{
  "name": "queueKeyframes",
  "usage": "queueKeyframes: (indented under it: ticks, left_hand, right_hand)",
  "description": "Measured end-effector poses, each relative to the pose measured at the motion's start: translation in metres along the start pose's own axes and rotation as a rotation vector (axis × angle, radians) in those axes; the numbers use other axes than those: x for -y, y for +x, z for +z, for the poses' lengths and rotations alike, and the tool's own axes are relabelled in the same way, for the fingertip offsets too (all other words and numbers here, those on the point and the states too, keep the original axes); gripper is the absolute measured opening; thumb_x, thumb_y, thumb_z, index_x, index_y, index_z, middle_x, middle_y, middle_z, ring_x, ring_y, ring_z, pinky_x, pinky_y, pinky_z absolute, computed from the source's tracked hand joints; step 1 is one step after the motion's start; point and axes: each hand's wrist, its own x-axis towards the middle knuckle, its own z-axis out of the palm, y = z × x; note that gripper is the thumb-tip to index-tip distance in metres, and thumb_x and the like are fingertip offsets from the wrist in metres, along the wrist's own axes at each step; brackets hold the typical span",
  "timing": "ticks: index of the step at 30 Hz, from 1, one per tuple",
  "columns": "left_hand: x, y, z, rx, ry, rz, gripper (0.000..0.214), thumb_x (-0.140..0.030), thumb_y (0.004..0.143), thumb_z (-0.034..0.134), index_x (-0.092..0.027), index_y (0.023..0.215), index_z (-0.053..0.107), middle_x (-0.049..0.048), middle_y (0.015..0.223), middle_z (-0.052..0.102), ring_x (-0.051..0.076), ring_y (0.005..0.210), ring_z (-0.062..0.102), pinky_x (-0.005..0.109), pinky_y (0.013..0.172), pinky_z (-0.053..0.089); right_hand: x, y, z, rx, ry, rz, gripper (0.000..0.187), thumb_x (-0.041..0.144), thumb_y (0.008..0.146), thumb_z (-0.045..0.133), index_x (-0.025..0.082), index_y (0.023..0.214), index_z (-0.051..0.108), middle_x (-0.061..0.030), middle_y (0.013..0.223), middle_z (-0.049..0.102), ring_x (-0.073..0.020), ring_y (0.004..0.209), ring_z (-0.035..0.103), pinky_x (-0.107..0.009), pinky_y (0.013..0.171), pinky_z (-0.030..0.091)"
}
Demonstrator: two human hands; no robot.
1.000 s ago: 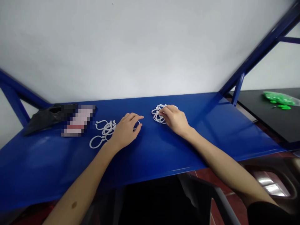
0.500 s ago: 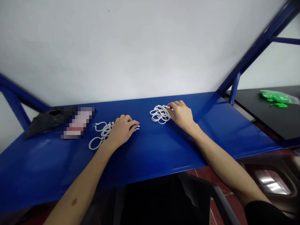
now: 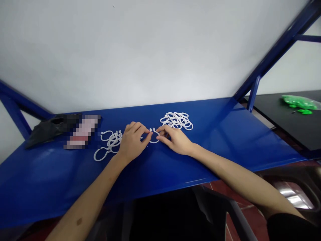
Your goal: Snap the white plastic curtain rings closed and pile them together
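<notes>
Between my two hands, just over the table, is a white plastic curtain ring, its knobbed ends apart at the top. My left hand pinches its left side with thumb and forefinger. The right side of it is in the fingertips of my right hand. Left of my left hand lies a loose group of white rings with gaps in them, partly hidden by that hand. A heap of white rings that look closed sits beyond my right hand.
The blue table meets a white wall at the back. On its left lie a black plastic bag and a blurred pinkish packet. Blue frame bars rise at the sides. A bag of green pieces rests on a black table at right.
My right hand has come away from the right heap, moving left and nearer to me, and now grips a ring. My left hand has shifted slightly right, bringing that ring between both hands.
</notes>
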Motion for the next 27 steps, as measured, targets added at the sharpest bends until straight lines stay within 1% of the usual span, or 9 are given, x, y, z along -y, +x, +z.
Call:
queueKeyframes:
  ticks: [2, 5, 9, 12, 14, 17, 19, 24, 27]
  left_hand:
    - [-0.005, -0.001, 0.001, 0.042, -0.156, -0.065, 0.019, -0.036, 0.093, 0.059, -0.022, 0.082, 0.064, 0.0025, 0.082, 0.066, 0.020, 0.081, 0.060, 0.035, 0.082, 0.047]
    - [-0.010, -0.002, 0.003, 0.125, -0.379, -0.197, 0.019, -0.041, 0.091, 0.062, -0.023, 0.088, 0.068, -0.0007, 0.078, 0.068, 0.015, 0.068, 0.059, 0.028, 0.068, 0.047]
    - [-0.012, -0.001, 0.002, 0.189, -0.453, -0.236, 0.019, -0.038, 0.087, 0.064, -0.022, 0.077, 0.066, -0.0033, 0.068, 0.066, 0.013, 0.061, 0.056, 0.026, 0.062, 0.045]
    - [-0.013, -0.002, 0.001, 0.222, -0.453, -0.211, 0.017, -0.032, 0.086, 0.061, -0.022, 0.072, 0.064, -0.0032, 0.066, 0.066, 0.014, 0.061, 0.058, 0.026, 0.062, 0.045]
    - [-0.013, -0.003, 0.001, 0.235, -0.447, -0.180, 0.016, -0.028, 0.085, 0.060, -0.022, 0.072, 0.064, -0.0024, 0.069, 0.068, 0.014, 0.064, 0.060, 0.027, 0.066, 0.047]
    - [-0.011, -0.006, 0.002, 0.243, -0.432, -0.114, 0.017, -0.025, 0.087, 0.059, -0.023, 0.072, 0.066, -0.0014, 0.074, 0.069, 0.015, 0.070, 0.061, 0.028, 0.073, 0.049]
    - [-0.010, -0.006, 0.002, 0.233, -0.403, -0.083, 0.017, -0.026, 0.089, 0.059, -0.023, 0.074, 0.065, -0.0006, 0.077, 0.069, 0.015, 0.073, 0.062, 0.029, 0.076, 0.050]
    - [-0.002, 0.001, -0.006, 0.200, -0.207, -0.013, 0.016, -0.035, 0.095, 0.057, -0.023, 0.092, 0.067, 0.0031, 0.092, 0.071, 0.021, 0.091, 0.062, 0.037, 0.090, 0.048]
    - [0.013, 0.003, -0.012, 0.206, -0.038, -0.004, 0.021, -0.029, 0.096, 0.052, -0.023, 0.108, 0.067, 0.0060, 0.109, 0.071, 0.026, 0.103, 0.060, 0.044, 0.097, 0.044]
  right_hand:
    - [-0.004, 0.000, 0.002, -0.029, 0.033, -0.003, 0.017, 0.029, 0.100, 0.055, 0.018, 0.112, 0.058, -0.0022, 0.086, 0.070, -0.0143, 0.074, 0.066, -0.027, 0.069, 0.051]
    - [-0.009, -0.002, 0.004, -0.051, 0.036, -0.071, 0.012, 0.027, 0.101, 0.052, 0.019, 0.105, 0.059, -0.0041, 0.091, 0.071, -0.0152, 0.080, 0.067, -0.027, 0.071, 0.051]
    - [-0.011, -0.005, 0.004, -0.046, -0.001, -0.186, 0.019, 0.026, 0.104, 0.045, 0.020, 0.101, 0.062, -0.0068, 0.097, 0.071, -0.0177, 0.088, 0.067, -0.031, 0.079, 0.053]
    - [-0.010, -0.008, 0.003, -0.045, -0.046, -0.257, 0.025, 0.025, 0.105, 0.040, 0.019, 0.103, 0.064, -0.0087, 0.096, 0.071, -0.0190, 0.089, 0.065, -0.034, 0.080, 0.053]
    - [-0.010, -0.009, 0.003, -0.018, -0.067, -0.283, 0.027, 0.025, 0.106, 0.038, 0.018, 0.103, 0.065, -0.0095, 0.096, 0.071, -0.0196, 0.089, 0.065, -0.034, 0.079, 0.054]
    - [-0.010, -0.010, 0.003, 0.019, -0.089, -0.284, 0.028, 0.026, 0.106, 0.039, 0.019, 0.102, 0.065, -0.0094, 0.096, 0.072, -0.0198, 0.089, 0.065, -0.035, 0.078, 0.054]
    - [-0.010, -0.009, 0.003, 0.001, -0.106, -0.266, 0.025, 0.028, 0.105, 0.041, 0.019, 0.104, 0.065, -0.0086, 0.096, 0.072, -0.0192, 0.088, 0.065, -0.033, 0.077, 0.054]
    - [-0.007, 0.000, -0.001, -0.089, -0.236, -0.226, 0.024, 0.029, 0.105, 0.045, 0.019, 0.108, 0.067, -0.0080, 0.098, 0.072, -0.0190, 0.090, 0.065, -0.032, 0.078, 0.053]
    - [-0.011, 0.004, -0.012, -0.146, -0.335, -0.159, 0.024, 0.029, 0.104, 0.046, 0.021, 0.108, 0.069, -0.0084, 0.105, 0.070, -0.0202, 0.097, 0.064, -0.034, 0.081, 0.053]
